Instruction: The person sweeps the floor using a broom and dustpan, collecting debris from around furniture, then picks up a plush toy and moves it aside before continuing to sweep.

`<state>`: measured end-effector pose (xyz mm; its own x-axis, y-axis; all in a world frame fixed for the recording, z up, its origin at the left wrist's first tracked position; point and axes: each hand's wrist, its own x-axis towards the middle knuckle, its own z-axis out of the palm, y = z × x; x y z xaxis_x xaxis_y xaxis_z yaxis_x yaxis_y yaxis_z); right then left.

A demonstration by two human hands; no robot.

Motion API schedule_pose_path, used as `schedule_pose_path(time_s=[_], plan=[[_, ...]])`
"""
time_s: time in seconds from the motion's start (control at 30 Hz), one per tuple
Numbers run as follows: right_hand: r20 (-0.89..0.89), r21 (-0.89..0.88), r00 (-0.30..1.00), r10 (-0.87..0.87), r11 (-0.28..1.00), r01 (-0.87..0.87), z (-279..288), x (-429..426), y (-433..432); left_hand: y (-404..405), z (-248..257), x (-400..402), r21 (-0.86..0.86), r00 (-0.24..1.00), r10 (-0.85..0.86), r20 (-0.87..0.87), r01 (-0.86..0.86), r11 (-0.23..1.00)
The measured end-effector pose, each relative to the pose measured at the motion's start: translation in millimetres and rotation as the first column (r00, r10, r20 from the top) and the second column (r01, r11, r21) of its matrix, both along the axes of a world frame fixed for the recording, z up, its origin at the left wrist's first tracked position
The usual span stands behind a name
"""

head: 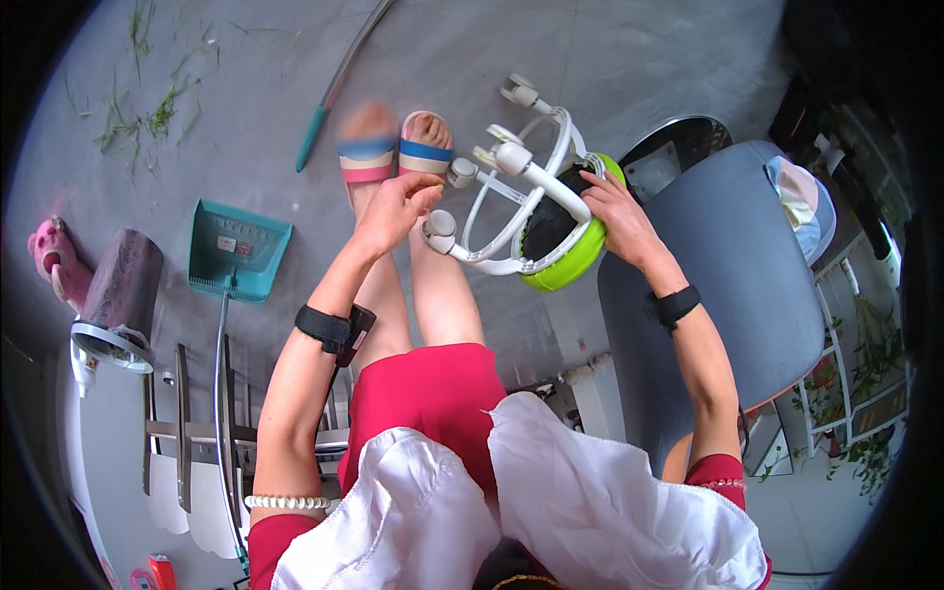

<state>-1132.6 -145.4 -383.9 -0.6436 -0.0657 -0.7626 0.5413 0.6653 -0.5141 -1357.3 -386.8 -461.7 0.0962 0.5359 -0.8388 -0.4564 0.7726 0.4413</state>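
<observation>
A low stool with a lime-green cushioned seat (568,262) and a white tubular frame (535,195) is tipped over before me, its caster wheels (440,227) facing left and up. My right hand (619,217) grips the edge of the seat, fingers over the rim beside the frame. Close to the stool's left casters, my left hand (402,210) hovers with thumb and fingertips drawn together. Whether something thin is pinched there is too small to see. The dark underside (560,210) of the seat shows between the frame bars.
Cut grass blades (158,110) lie scattered on the grey floor. A teal-gripped pole (316,136) lies beyond my sandals (425,151). Left are a teal dustpan (240,247), a lined bin (122,284) and a pink plush toy (57,258). A grey-blue upholstered chair (715,280) stands close on the right.
</observation>
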Motion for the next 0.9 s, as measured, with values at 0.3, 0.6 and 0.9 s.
schedule_pose_path(time_s=[0.3, 0.6, 0.9], plan=[[0.009, -0.018, 0.994, -0.108, 0.994, 0.108, 10, 18, -9, -19, -20, 34, -0.033, 0.983, -0.147, -0.105, 0.145, 0.989], [-0.025, 0.125, 0.979, -0.203, 0.971, 0.205, 49, 15, -7, -13, -17, 16, -0.139, 0.999, 0.008, -0.033, -0.012, 0.990], [-0.086, 0.223, 0.947, -0.309, 0.920, 0.321, 82, 6, -11, 11, -10, 1, -0.227, 0.896, 0.362, 0.257, -0.308, 0.924]])
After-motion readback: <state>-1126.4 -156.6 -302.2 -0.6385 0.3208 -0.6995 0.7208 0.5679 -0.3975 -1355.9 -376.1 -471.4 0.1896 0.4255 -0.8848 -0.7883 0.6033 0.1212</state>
